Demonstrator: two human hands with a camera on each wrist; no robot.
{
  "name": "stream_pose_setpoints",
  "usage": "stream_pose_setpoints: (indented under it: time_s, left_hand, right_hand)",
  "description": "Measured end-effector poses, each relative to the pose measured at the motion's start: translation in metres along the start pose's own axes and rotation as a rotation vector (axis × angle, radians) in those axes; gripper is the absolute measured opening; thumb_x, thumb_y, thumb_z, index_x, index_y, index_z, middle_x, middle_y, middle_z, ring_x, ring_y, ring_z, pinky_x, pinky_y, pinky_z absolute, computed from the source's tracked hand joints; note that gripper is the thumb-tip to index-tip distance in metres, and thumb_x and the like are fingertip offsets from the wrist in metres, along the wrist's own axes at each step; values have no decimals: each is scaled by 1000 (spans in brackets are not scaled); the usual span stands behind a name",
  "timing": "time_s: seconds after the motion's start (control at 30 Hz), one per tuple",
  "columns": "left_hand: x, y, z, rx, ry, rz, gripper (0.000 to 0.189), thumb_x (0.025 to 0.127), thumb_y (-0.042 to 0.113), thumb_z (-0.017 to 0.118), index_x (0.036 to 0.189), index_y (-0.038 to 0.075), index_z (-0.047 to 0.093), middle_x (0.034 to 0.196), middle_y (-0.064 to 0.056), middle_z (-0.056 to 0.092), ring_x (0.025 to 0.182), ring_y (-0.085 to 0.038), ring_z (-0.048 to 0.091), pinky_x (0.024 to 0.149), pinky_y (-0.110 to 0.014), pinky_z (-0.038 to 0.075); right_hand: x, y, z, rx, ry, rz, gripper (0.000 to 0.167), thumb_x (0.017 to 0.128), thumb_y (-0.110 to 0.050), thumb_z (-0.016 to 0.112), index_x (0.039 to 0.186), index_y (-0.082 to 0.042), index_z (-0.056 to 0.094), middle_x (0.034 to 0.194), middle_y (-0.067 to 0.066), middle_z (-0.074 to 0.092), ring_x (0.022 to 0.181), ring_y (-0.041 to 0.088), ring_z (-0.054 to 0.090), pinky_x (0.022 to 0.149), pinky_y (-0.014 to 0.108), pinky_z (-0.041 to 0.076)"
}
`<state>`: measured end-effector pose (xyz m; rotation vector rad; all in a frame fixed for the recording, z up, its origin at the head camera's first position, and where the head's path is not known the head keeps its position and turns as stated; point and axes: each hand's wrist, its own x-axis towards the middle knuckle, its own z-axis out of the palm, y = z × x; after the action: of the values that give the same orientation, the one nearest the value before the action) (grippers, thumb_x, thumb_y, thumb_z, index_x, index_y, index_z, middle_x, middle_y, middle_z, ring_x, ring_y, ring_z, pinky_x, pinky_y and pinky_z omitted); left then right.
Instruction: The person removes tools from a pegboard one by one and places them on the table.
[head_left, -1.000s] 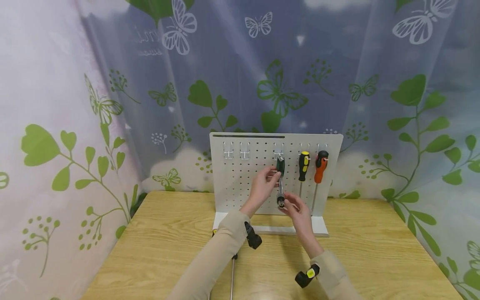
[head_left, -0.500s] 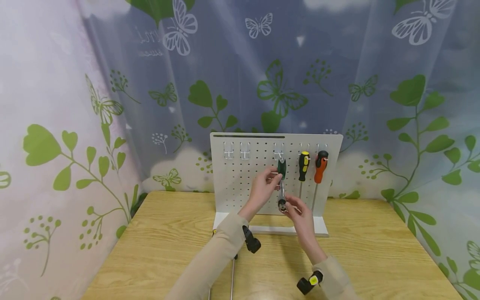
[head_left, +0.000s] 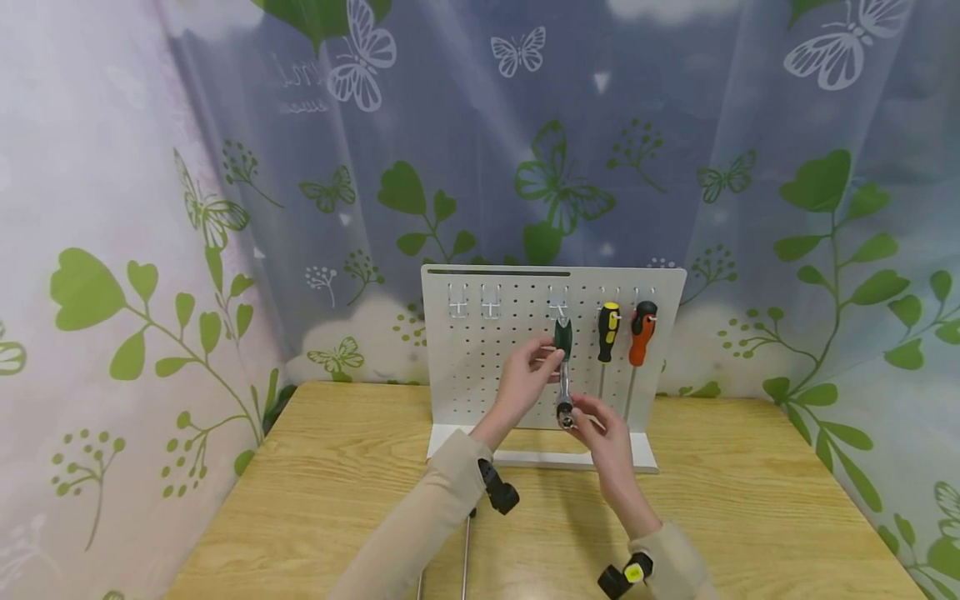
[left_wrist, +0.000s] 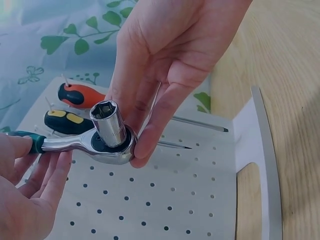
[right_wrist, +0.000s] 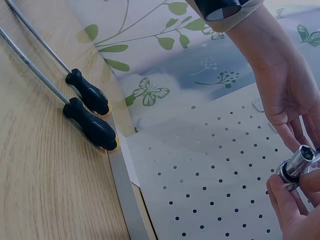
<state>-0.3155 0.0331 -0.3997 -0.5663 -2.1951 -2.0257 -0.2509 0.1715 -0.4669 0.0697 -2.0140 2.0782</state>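
Note:
A ratchet wrench (left_wrist: 65, 144) with a green handle and a chrome socket (left_wrist: 111, 127) on its head hangs upright in front of the white pegboard (head_left: 480, 358), handle end up. My left hand (head_left: 525, 379) pinches the green handle between thumb and fingers. Lower down, my right hand (head_left: 609, 446) holds the ratchet head, fingertips at the side of the socket. In the head view the handle's top end is just below a clear hook (head_left: 558, 302). The socket's open end faces out from the board.
On hooks to the right hang a yellow-black screwdriver (head_left: 609, 332) and an orange-black screwdriver (head_left: 642, 333). Two clear hooks (head_left: 458, 302) sit at the board's upper left. Two black-handled screwdrivers (right_wrist: 90, 125) lie on the wooden table (head_left: 750, 500) before the board, partly behind my left arm.
The ratchet wrench has shifted slightly down from the hook, its head now lower. My right hand and forearm have moved a little down with it; the left hand still pinches the handle.

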Motion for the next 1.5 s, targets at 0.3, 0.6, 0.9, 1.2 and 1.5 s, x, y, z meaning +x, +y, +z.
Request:
stream_pose_setpoints:
  time_s: [0.3, 0.6, 0.9, 1.2, 1.5]
  left_hand:
    - [-22, 21, -8, -13, -30, -27, 32, 103, 4, 58, 131, -10, 56, 118, -29, 65, 106, -42, 68, 90, -45, 61]
    - [-26, -16, -12, -56, -37, -64, 33, 102, 15, 63, 130, -2, 61, 115, -22, 69, 102, -35, 71, 83, -30, 63]
    - [-42, -36, -16, -50, -29, -129, 32, 101, 14, 64, 128, -3, 63, 113, -19, 70, 97, -29, 73, 83, -34, 63]
    - [-60, -54, -18, -15, 2, -176, 33, 100, 13, 65, 127, -6, 62, 112, -21, 69, 95, -33, 73, 80, -37, 64]
    - [-78, -69, -23, -4, 25, -216, 29, 99, 7, 65, 123, -9, 64, 107, -23, 70, 90, -33, 73, 77, -43, 64]
  right_hand:
    - [-8, 5, 3, 56, -33, 17, 32, 103, -3, 57, 132, 9, 57, 121, 17, 59, 97, 10, 69, 91, 27, 60]
    - [-22, 14, 9, 50, -46, 58, 32, 103, -2, 56, 133, 11, 55, 122, 23, 59, 93, 7, 70, 88, 24, 60]
    - [-37, 32, 12, 49, -68, 87, 29, 101, 3, 56, 128, 15, 56, 112, 20, 64, 90, 7, 69, 85, 26, 61]
    - [-51, 43, 17, -6, -96, 110, 24, 98, 9, 57, 120, 16, 60, 106, 21, 65, 87, 12, 70, 81, 29, 63]
    - [-61, 52, 17, -36, -171, 194, 28, 96, 8, 60, 122, 17, 59, 105, 18, 66, 84, 10, 69, 81, 29, 63]
